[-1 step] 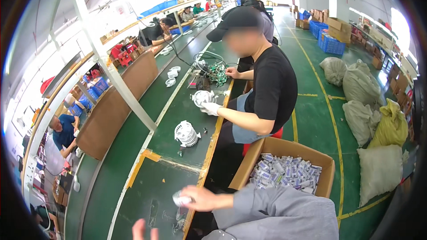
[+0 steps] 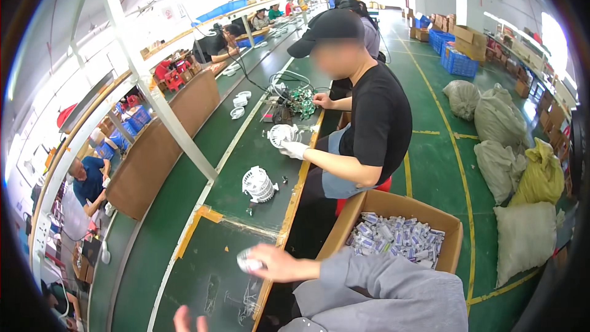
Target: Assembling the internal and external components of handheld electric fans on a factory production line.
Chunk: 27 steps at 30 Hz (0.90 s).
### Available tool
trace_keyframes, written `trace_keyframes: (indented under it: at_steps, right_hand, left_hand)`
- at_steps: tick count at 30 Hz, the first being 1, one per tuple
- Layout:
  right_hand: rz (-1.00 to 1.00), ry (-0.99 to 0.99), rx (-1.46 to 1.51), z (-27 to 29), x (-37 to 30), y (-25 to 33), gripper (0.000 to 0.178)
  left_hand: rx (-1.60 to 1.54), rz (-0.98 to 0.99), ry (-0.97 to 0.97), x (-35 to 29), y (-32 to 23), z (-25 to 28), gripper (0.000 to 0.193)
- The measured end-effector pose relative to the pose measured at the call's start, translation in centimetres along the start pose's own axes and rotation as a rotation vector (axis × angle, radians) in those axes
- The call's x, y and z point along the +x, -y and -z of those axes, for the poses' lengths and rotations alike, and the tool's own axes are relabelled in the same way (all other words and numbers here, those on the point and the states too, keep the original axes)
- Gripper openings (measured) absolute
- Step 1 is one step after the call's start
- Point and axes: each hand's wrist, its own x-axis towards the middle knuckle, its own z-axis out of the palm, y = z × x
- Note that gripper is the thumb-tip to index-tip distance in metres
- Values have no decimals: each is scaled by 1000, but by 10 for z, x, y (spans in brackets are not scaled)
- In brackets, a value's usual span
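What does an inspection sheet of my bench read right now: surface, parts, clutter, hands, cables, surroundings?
Surface: green bench, yellow edge strip.
Job's things: small white part in right hand.
Clutter: white round fan-like part farther up the bench.
Hands: right hand closed on the part; left hand, fingertips only at the lower edge.
Cables: black cables by the co-worker.
Surroundings: cardboard box of small packets, filled sacks.

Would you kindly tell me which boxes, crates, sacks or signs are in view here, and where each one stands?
Cardboard box: open, brown, by my right arm, full of small white-blue packets.
Sacks: white and yellow, bulging, floor at right.
Blue crates: stacked, far right aisle.
Wall sign: small, white-red, upper left.
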Motion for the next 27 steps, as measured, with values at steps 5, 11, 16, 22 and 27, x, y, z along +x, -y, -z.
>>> trace_keyframes:
  at_steps: [5,11,16,22,27]
  right_hand:
    - [186,-207,-469,39,107,-73,34]
    - [213,-56,-712,29,114,-120,34]
    - [227,-9,-787,28,116,-121,36]
    - [261,60,-854,36,116,-132,40]
    - [256,-73,-784,50,122,-134,39]
  left_hand:
    - [920,187,-338,-38,138,118,62]
    - [1204,547,-271,-97,180,189,67]
    - [1398,513,-396,-163,287,209,64]
    - [963,735,-133,-94,259,174,84]
    - [968,628,-267,-81,272,141,73]
